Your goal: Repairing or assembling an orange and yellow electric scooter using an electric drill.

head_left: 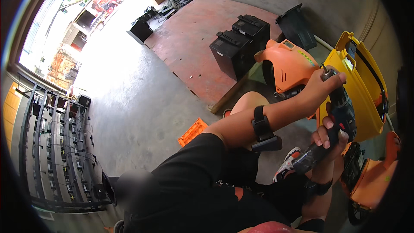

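Observation:
A dark cordless drill (345,114) is held up at the right, its bit end pointing up and away and its battery end low. My right hand (325,136) is wrapped round its grip. My left hand (325,82) closes on the drill's chuck (330,74), with a short bit showing above the fingers. Just beyond the drill stands an orange machine housing (291,64) with a small display panel. Close on the right is a yellow plastic housing (366,88) with a black strip along it; the drill overlaps its front.
Two black battery-like boxes (233,51) sit on a reddish board (185,39), a dark bin (297,26) behind them. An orange slotted panel (192,132) lies on the floor. At the left stands a black metal rack (60,146). More orange housing (373,183) is at lower right.

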`<state>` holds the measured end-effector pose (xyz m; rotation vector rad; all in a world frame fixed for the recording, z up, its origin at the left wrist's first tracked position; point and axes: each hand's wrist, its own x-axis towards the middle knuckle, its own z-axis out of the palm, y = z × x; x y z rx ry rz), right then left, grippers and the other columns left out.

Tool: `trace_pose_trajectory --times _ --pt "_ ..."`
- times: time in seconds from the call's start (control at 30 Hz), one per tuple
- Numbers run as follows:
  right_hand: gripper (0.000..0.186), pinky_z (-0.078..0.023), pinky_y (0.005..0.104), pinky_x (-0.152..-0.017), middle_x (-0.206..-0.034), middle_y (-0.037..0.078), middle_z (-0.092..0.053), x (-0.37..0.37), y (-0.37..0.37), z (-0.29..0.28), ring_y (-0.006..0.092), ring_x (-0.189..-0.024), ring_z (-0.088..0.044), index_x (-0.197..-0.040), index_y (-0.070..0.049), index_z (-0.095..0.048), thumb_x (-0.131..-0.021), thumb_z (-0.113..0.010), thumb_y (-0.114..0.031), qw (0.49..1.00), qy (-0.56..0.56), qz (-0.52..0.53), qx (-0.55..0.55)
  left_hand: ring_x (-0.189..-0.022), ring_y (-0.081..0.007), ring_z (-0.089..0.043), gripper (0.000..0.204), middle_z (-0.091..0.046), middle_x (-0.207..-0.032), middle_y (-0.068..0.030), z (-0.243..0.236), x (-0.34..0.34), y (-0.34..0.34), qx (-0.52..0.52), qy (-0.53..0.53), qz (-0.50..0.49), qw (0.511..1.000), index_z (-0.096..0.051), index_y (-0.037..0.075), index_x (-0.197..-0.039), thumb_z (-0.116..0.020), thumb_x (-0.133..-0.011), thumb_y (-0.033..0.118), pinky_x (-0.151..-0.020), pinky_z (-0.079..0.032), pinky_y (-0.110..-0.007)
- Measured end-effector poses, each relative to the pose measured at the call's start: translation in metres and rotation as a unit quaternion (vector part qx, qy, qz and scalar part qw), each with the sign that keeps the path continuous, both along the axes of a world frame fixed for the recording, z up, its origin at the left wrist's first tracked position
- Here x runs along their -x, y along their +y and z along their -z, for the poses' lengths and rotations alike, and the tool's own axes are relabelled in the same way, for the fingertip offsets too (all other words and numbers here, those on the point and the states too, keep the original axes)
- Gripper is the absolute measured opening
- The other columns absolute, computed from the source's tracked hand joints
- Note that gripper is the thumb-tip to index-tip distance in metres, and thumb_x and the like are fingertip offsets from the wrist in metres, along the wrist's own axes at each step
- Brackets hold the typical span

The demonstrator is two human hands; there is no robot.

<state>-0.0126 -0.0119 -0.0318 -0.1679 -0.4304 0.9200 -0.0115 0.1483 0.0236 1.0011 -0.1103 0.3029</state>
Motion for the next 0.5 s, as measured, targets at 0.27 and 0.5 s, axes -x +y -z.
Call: trace_pose_trajectory --times 0.27,0.5 --pt "0.054 -0.047 0.031 -0.066 -0.105 0.015 -0.05 0.024 0.018 -0.014 0.0144 -0.064 -0.054 -0.128 0.0 -0.038 -0.082 -0.056 -0.023 0.924 -0.216 0.222 0.223 -0.082 -0.0147 -0.06 0.054 -0.056 -0.09 -0.0084 -0.003 0.011 -0.002 0.112 0.078 0.069 0.988 -0.052 0.01 -0.109 -0.059 -0.084 0.057 -0.067 -0.05 -0.031" --pt "0.051 -0.047 0.0307 -0.065 -0.098 0.012 -0.051 0.031 0.018 -0.016 0.0147 -0.066 -0.054 -0.126 -0.001 -0.04 -0.082 -0.055 -0.021 0.929 -0.206 0.222 0.212 -0.076 -0.0116 -0.051 0.021 -0.05 -0.078 -0.0008 0.001 0.002 -0.006 0.225 0.044 0.098 0.968 -0.053 0.01 -0.086 -0.056 -0.083 0.03 -0.073 -0.043 -0.029"
